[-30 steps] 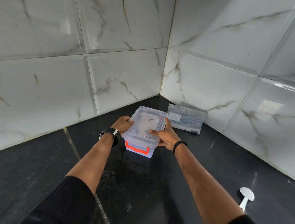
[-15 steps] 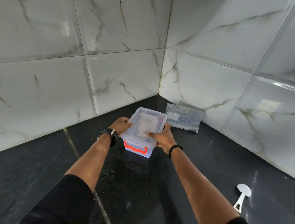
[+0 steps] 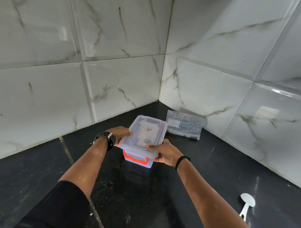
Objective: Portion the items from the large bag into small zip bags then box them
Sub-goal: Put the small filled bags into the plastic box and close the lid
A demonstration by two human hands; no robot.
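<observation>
Both hands grip the lidded clear box on the black counter: left hand, right hand; large bag lies just beyond the right grip.

A: Arms?
B: Both stretched forward, black sleeves pushed up. Watch on left wrist, black band on right.
A: Hands?
B: Left hand grips the box at its left rim, right hand grips the near-right corner, thumb on top.
</observation>
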